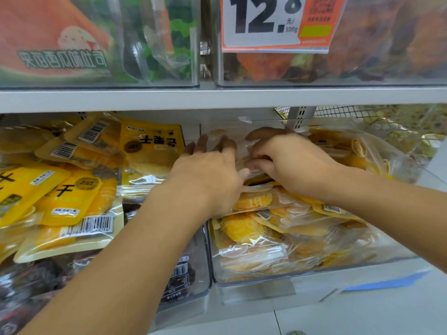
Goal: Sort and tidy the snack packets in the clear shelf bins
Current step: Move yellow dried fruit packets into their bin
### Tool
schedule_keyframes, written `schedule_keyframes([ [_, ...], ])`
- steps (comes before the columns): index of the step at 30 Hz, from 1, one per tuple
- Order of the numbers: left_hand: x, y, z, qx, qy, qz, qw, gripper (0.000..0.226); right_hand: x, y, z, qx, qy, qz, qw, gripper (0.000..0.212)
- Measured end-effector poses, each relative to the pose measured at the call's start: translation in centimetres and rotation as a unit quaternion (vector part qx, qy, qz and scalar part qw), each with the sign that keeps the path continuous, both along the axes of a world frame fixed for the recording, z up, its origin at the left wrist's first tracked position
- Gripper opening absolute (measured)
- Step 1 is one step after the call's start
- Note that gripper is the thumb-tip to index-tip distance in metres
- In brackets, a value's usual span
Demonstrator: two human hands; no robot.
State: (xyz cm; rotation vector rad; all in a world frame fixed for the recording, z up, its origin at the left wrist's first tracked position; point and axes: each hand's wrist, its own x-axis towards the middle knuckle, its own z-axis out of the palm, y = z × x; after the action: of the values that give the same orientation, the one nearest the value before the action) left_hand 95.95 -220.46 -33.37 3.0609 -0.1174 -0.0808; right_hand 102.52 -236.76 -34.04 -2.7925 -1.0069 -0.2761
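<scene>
Both hands are deep in the right bin (314, 269) on the lower shelf, so the tidying is in the middle, not at the end. The left hand (212, 175) lies flat on the top of the pile with its fingers spread out and straight, pressing down and holding nothing. The right hand (287, 163) has its fingers curled around a clear packet (244, 155) at the top of the pile, near the back of the bin, and it grips that packet. The yellow snack packets (261, 228) under the hands lie in flat layers, one on another, and they look mostly neat toward the front wall of the bin. At the right end of this bin some packets (362, 151) are puffed up and tilted, so I think they need to be laid down. The left bin (193, 281) looks much less tidy. Its yellow packets (79, 201) point in all ways, some face up, some face down with the bar codes showing, and one stands up at the back. Dark packets (176, 276) lie under them, mixed in the same bin, so sorting seems to be left there. The upper shelf (217, 97) holds more bins and a price sign (278, 22), and I cannot tell if those are done.
</scene>
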Motion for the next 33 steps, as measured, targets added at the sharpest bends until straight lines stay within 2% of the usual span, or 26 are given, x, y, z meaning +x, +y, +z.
schedule_keyframes([
  [3, 0.2, -0.7, -0.4, 0.031, 0.008, 0.004, 0.999, 0.097, 0.5, 0.4, 0.1, -0.001, -0.029, -0.019, 0.999, 0.02],
  [5, 0.9, -1.3, -0.9, 0.064, -0.001, 0.0, 0.998, 0.094, 0.6, 0.3, 1.2, 0.002, -0.005, -0.055, 0.998, 0.03],
  [8, 2.1, -1.8, -1.4, 0.08, -0.016, 0.013, 0.997, 0.088, 0.8, -1.0, 3.6, -0.157, 0.118, -0.14, 0.97, 0.048],
  [10, 2.6, -1.7, -1.4, 0.087, -0.002, 0.021, 0.996, 0.082, 1.5, -2.0, 4.3, -0.229, 0.166, -0.15, 0.947, 0.053],
  [12, 3.3, -1.3, -1.2, 0.087, 0.015, 0.032, 0.996, 0.077, 2.6, -2.2, 4.3, -0.264, 0.151, -0.121, 0.945, 0.068],
  [14, 3.9, -0.9, -1.0, 0.083, 0.009, 0.041, 0.996, 0.077, 3.7, -1.5, 3.8, -0.306, 0.115, -0.078, 0.942, 0.072],
  [16, 4.3, -0.8, -0.8, 0.069, -0.008, 0.046, 0.996, 0.081, 4.4, -0.4, 3.1, -0.361, 0.11, -0.038, 0.925, 0.068],
  [19, 4.4, -1.6, -0.6, 0.048, -0.055, 0.018, 0.997, 0.088, 5.3, 0.5, 2.0, -0.342, 0.153, -0.02, 0.927, 0.072],
  [21, 4.3, -2.2, -0.6, 0.033, -0.072, -0.02, 0.997, 0.092, 5.3, 0.7, 0.9, -0.32, 0.13, -0.012, 0.938, 0.064],
  [23, 4.4, -2.3, -1.1, 0.037, -0.075, -0.048, 0.995, 0.095, 5.2, 0.6, 0.1, -0.299, 0.104, -0.014, 0.948, 0.051],
  [25, 4.5, -1.8, -1.7, 0.051, -0.058, -0.041, 0.996, 0.101, 5.0, 0.3, 0.1, -0.267, 0.103, -0.008, 0.958, 0.017],
  [26, 4.6, -1.6, -1.8, 0.056, -0.047, -0.029, 0.997, 0.103, 5.1, -0.2, 0.4, -0.267, 0.103, 0.003, 0.958, 0.012],
  [27, 4.6, -1.5, -1.8, 0.06, -0.037, -0.015, 0.997, 0.102, 5.2, -0.8, 0.8, -0.278, 0.1, 0.017, 0.955, 0.018],
  [29, 4.5, -1.6, -1.5, 0.062, -0.029, 0.003, 0.998, 0.099, 5.3, -2.3, 2.1, -0.283, 0.104, 0.024, 0.953, 0.012],
  [33, 4.4, -1.8, -1.4, 0.059, -0.036, 0.011, 0.998, 0.1, 4.6, -4.6, 4.1, -0.318, 0.174, 0.029, 0.932, 0.024],
])
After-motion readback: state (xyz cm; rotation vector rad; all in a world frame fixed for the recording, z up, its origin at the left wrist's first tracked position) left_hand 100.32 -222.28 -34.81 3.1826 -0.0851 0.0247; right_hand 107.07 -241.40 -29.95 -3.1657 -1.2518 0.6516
